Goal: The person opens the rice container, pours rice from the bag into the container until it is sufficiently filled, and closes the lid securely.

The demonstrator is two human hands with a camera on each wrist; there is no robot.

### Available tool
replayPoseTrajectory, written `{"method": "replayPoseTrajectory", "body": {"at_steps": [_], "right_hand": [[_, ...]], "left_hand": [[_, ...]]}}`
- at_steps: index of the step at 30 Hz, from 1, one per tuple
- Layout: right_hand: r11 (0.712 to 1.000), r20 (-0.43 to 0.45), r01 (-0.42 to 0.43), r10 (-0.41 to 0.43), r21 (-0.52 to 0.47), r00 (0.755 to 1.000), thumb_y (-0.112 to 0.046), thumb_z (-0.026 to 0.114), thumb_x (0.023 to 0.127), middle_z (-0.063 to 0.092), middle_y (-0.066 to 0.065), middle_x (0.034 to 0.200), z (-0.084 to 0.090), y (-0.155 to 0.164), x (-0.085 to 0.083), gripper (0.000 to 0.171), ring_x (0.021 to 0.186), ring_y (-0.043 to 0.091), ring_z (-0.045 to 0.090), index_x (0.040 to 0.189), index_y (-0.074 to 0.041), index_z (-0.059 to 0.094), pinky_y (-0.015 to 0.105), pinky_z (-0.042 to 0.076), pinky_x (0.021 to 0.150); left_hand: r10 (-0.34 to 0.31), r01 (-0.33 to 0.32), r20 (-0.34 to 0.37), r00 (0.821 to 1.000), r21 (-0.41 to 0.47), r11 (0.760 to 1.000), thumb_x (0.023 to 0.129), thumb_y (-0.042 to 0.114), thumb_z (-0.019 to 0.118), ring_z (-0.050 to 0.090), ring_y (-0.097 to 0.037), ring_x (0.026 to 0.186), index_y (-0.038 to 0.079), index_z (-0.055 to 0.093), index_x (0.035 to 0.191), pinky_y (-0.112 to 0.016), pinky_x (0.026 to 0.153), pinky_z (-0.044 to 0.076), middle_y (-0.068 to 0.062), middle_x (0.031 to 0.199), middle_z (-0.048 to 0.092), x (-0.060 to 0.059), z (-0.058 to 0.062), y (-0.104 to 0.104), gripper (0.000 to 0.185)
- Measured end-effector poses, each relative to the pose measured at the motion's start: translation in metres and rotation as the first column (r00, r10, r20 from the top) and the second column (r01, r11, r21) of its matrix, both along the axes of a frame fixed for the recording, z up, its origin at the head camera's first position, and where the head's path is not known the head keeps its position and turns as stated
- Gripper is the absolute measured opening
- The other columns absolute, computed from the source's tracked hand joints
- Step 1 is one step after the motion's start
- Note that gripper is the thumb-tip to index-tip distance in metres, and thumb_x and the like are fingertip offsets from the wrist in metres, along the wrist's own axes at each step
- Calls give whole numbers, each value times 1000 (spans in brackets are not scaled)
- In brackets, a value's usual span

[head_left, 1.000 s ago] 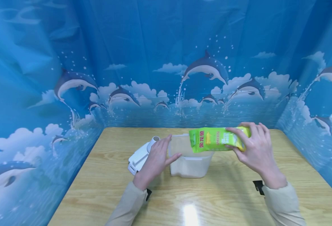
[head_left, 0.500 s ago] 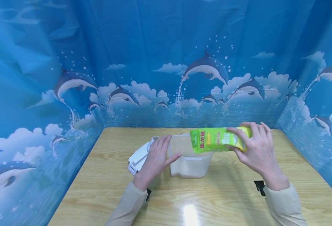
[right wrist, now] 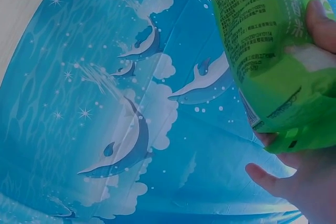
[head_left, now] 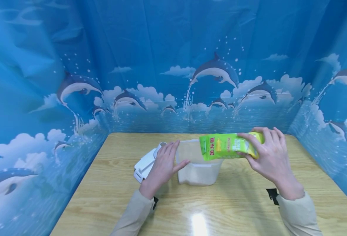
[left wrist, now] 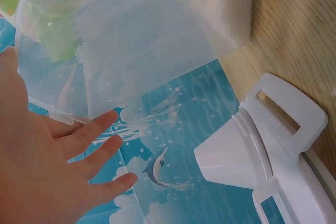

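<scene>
My right hand [head_left: 270, 157] grips a green and yellow rice bag [head_left: 220, 146] by its right end. The bag lies nearly level, its left end over the mouth of a translucent plastic container [head_left: 200, 175]. White grain [left wrist: 220, 3] shows in the container's lower part in the left wrist view. On the container's left, my left hand [head_left: 163, 161] rests by the rim with the fingers straight and spread; whether it touches the wall is hard to tell. The right wrist view shows the bag's printed back [right wrist: 262, 40]. Its mouth is hidden from the head view.
Left of the container, partly behind my left hand, lies a white lid [head_left: 144, 167] with a handle loop and a tapered white cup [left wrist: 231, 156] on it. The wooden table [head_left: 117, 203] is walled in by a blue dolphin-print curtain [head_left: 167, 65].
My right hand and the rice bag have shifted slightly to the right. The left hand, container and lid hold their places.
</scene>
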State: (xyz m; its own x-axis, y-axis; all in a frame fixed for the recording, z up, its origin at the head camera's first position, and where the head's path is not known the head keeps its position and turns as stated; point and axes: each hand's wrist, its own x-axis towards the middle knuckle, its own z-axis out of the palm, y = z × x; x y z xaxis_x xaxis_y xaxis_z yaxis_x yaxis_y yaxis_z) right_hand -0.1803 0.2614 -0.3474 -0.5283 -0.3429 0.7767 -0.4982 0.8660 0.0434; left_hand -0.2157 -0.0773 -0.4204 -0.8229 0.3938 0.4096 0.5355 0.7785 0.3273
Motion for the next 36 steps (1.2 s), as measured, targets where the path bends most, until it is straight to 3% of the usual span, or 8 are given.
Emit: {"method": "replayPoseTrajectory", "body": {"at_steps": [36], "right_hand": [[1000, 11, 4, -4, -20, 1000, -72, 37, 98, 58, 27, 115, 2, 1, 2, 67, 104, 52, 51, 123, -19, 69, 73, 32, 100]], "left_hand": [[-9, 9, 16, 1000, 7, 1000, 99, 58, 55, 40, -38, 143, 3, 30, 158, -58, 120, 28, -21, 154, 45, 0, 1, 0, 85]]}}
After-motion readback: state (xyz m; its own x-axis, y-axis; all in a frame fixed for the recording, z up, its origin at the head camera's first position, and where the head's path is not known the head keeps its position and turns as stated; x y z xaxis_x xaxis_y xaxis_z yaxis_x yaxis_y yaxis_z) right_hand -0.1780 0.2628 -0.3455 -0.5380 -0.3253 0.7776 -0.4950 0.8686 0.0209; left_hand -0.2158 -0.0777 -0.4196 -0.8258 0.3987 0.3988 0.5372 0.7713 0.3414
